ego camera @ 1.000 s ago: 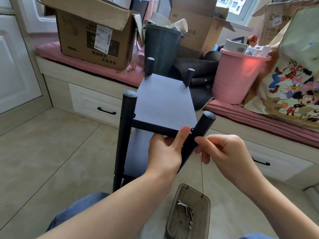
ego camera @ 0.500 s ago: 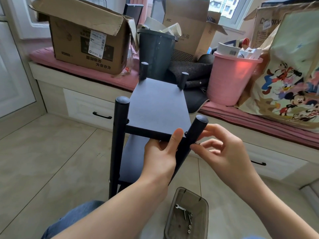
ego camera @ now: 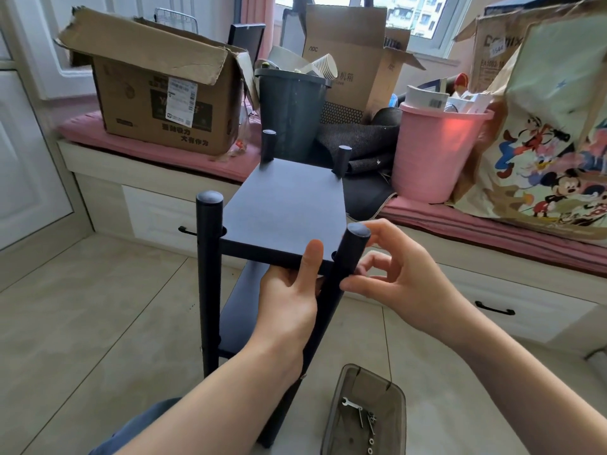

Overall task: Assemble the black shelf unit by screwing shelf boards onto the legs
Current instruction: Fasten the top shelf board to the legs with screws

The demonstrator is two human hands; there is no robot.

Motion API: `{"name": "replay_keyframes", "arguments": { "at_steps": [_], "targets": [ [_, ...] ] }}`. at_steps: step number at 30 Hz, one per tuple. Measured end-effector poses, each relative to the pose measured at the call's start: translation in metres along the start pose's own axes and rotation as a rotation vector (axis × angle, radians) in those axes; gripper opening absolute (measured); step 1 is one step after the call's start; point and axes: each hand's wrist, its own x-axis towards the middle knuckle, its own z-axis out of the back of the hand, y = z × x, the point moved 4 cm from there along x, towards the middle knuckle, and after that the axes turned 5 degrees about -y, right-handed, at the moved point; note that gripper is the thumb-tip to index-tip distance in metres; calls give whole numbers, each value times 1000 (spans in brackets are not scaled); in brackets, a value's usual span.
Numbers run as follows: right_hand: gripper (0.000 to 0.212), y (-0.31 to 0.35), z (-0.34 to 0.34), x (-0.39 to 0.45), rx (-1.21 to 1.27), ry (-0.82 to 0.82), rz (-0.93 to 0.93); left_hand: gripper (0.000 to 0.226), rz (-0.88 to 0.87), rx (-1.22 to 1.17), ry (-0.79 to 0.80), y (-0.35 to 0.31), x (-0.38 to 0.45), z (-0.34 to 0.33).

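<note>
The black shelf unit stands on the tiled floor in front of me, its top shelf board set between round legs. A lower board shows beneath it. My left hand grips the near edge of the top board, thumb on top, right beside the near right leg. My right hand is at that leg from the right, thumb and forefinger pinching at the joint with the board; whatever they hold is hidden. The near left leg stands free.
A clear tray with a small wrench, screws and washers lies on the floor by my right forearm. Behind the shelf runs a bench with drawers, carrying a cardboard box, a dark bin, a pink bucket and a cartoon bag.
My right hand has risen along the near right leg to the joint with the top board and its fingers have opened out. My left hand keeps its grip on the board.
</note>
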Motion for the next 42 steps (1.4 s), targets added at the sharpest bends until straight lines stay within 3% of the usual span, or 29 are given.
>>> {"name": "replay_keyframes", "arguments": {
  "at_steps": [7, 13, 19, 30, 37, 42],
  "targets": [
    [49, 5, -3, 5, 36, 84, 29, 34, -40, -30, 1, 1, -1, 3],
    [61, 1, 0, 6, 64, 156, 42, 45, -21, -24, -25, -1, 1, 5],
    [53, 4, 5, 8, 27, 120, 94, 24, 11, -14, -41, -1, 5, 6],
    [52, 0, 4, 7, 19, 99, 110, 19, -8, -49, 9, -2, 12, 0],
    [52, -7, 3, 11, 16, 100, 90, 31, -64, -22, -4, 1, 14, -1],
    [51, -7, 3, 14, -8, 113, 119, 22, -41, -50, -4, 0, 17, -1]
  ]
}}
